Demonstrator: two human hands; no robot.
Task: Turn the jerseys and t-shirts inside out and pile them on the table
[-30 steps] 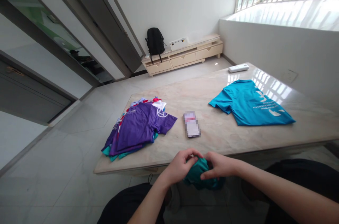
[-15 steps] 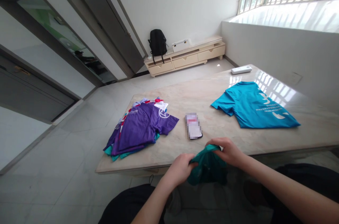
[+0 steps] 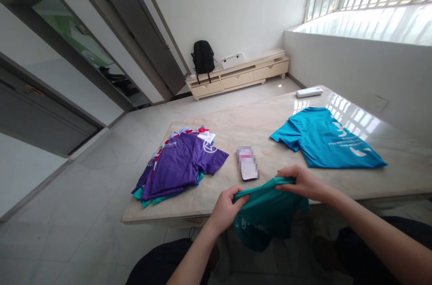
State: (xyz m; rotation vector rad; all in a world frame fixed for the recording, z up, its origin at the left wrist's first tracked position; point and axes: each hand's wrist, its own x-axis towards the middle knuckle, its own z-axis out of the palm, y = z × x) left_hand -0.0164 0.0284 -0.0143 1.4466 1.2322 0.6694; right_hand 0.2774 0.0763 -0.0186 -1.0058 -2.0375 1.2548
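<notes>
A green T-shirt (image 3: 266, 215) hangs between my hands at the table's near edge, its upper edge pulled fairly straight. My left hand (image 3: 228, 208) pinches one end of that edge, thumb on top. My right hand (image 3: 302, 182) grips the other end. Some white print shows on the lower left of the cloth, too dim to read. On the table to the left lies a pile of T-shirts with a purple T-shirt (image 3: 182, 163) on top. A blue T-shirt (image 3: 326, 139) with white lettering lies folded lengthwise on the right.
A phone (image 3: 247, 163) with a blurred screen lies on the marble table (image 3: 236, 123) between the shirts. Near the far corner rests a white remote-like object (image 3: 309, 91). Beyond stand a low cabinet (image 3: 238, 79) and a black backpack (image 3: 203, 58). A person (image 3: 111, 76) shows through the left opening.
My hands have moved apart, stretching the green T-shirt's upper edge, which was bunched before. More of the cloth and its white print now show. The other shirts lie as they were.
</notes>
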